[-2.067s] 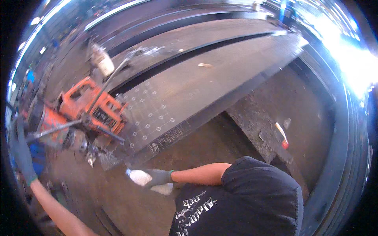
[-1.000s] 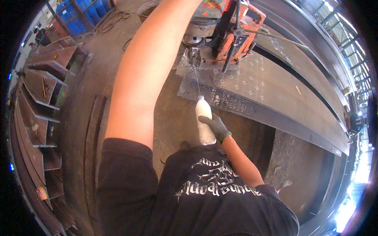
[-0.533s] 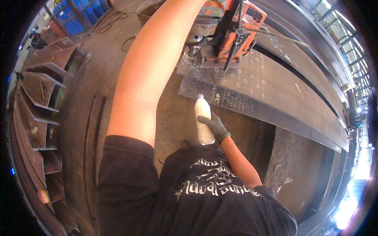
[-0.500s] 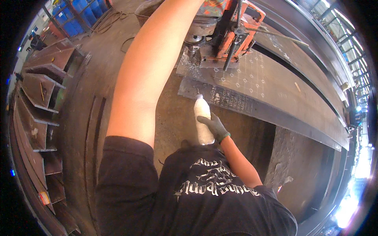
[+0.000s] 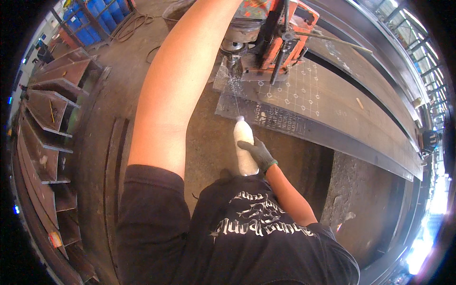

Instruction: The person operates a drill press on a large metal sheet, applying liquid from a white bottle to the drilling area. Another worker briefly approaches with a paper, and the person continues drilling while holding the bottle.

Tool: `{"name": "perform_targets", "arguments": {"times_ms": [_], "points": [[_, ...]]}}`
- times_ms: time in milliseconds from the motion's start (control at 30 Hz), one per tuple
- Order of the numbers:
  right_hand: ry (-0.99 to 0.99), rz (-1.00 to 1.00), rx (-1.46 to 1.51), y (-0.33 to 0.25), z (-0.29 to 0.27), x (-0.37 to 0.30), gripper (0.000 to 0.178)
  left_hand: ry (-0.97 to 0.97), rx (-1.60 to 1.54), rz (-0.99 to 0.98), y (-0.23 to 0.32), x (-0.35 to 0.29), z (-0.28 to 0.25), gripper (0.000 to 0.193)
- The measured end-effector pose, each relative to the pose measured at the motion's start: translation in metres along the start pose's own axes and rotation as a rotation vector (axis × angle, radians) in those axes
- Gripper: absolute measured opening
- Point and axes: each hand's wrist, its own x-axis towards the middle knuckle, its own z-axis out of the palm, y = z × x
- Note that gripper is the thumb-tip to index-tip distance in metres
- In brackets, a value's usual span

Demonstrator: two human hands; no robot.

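A dark work glove covers my right hand (image 5: 259, 154), which is closed around a plastic bottle (image 5: 244, 147) of whitish liquid. From the bottle's narrow tip a thin stream (image 5: 235, 92) shoots forward to the cutter (image 5: 233, 57) of an orange drilling machine (image 5: 280, 45). Wet shavings or splashes lie below the cutter on a steel plate (image 5: 304, 90) marked with chalk lines and small rings. My left arm (image 5: 166, 95) stretches forward past the machine's left side; its hand is beyond the top edge.
A dark steel strip (image 5: 323, 130) with white lettering lies along the near side of the plate. Cut steel sections (image 5: 52, 104) stand in a row at left. Blue drums (image 5: 95, 19) and a coiled hose (image 5: 135, 26) are at the far left. A rod (image 5: 337, 42) sticks out rightward from the machine.
A thin stream now runs from the bottle's tip to the cutter, where none was clearly visible before. My left arm has shifted very slightly left; the right hand keeps its grip.
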Motion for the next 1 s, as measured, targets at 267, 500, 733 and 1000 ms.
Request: {"name": "perform_targets", "arguments": {"times_ms": [267, 500, 733, 1000], "points": [[0.01, -0.056, -0.044, -0.006, 0.001, -0.003, 0.079, 0.103, -0.024, -0.006, -0.001, -0.004, 0.009, 0.04], [-0.005, -0.017, 0.06, 0.003, -0.003, 0.003, 0.075, -0.008, 0.293, -0.028, 0.008, 0.003, -0.003, 0.041], [-0.034, 0.026, 0.026, -0.003, -0.022, -0.007, 0.072, -0.106, 0.548, -0.148, 0.03, 0.008, -0.004, 0.033], [-0.118, -0.058, -0.033, 0.003, -0.06, -0.006, 0.076, -0.332, 0.958, -0.381, 0.052, 0.024, 0.008, 0.032]]}}
